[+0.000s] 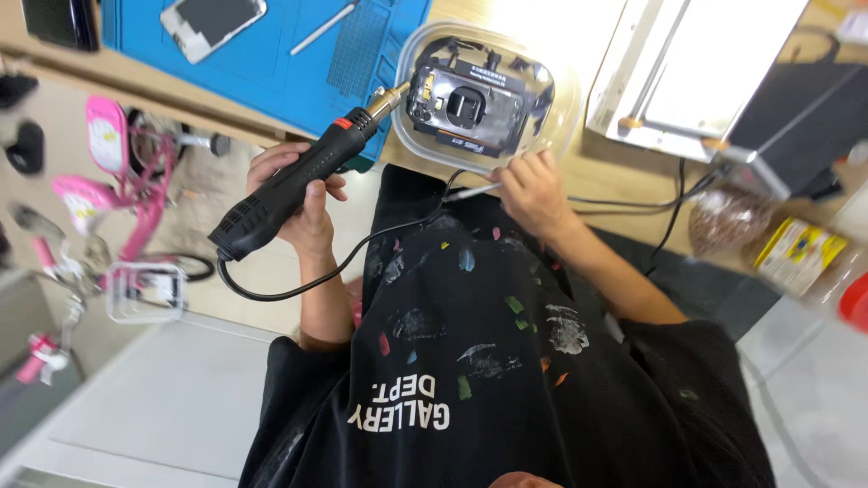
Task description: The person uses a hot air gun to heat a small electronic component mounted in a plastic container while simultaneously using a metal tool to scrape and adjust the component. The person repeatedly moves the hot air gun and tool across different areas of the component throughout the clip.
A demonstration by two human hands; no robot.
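My left hand (303,194) is wrapped around the grip of a black hot-air gun (298,172), its metal nozzle reaching the rim of a clear plastic bowl (565,108) on the wooden counter (615,176). A black phone clamp fixture (470,104) sits inside the bowl. My right hand (533,190) pinches a thin metal tool (470,192) just below the bowl. A blue work mat (271,54) carries a disassembled phone (212,23).

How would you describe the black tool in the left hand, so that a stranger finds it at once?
Start at the blue mat on the wooden bench. Below its lower edge, the left hand grips a black heat gun. Its metal nozzle, behind a red ring, points into the clear tub.
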